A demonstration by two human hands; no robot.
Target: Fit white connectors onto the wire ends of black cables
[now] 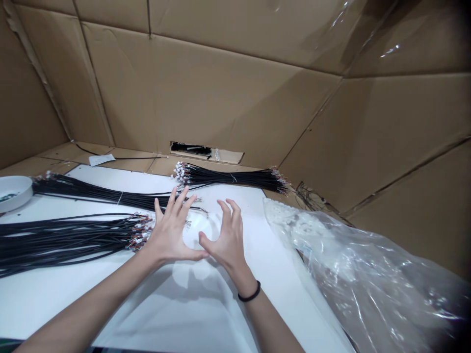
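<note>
Both my hands hover over the middle of the white table [191,304]. My left hand [170,230] has its fingers spread flat, next to the connector ends of a black cable bundle [69,238]. My right hand [224,238] has its fingers curled and apart, thumb near my left thumb. Neither hand holds anything that I can make out. A small pale round thing [196,230] lies on the table between them; I cannot tell what it is.
A second black cable bundle [91,191] lies behind, a third [228,177] at the back. A white bowl [13,192] sits far left. A clear plastic bag [360,274] of small white parts fills the right. Cardboard walls [228,88] enclose the table.
</note>
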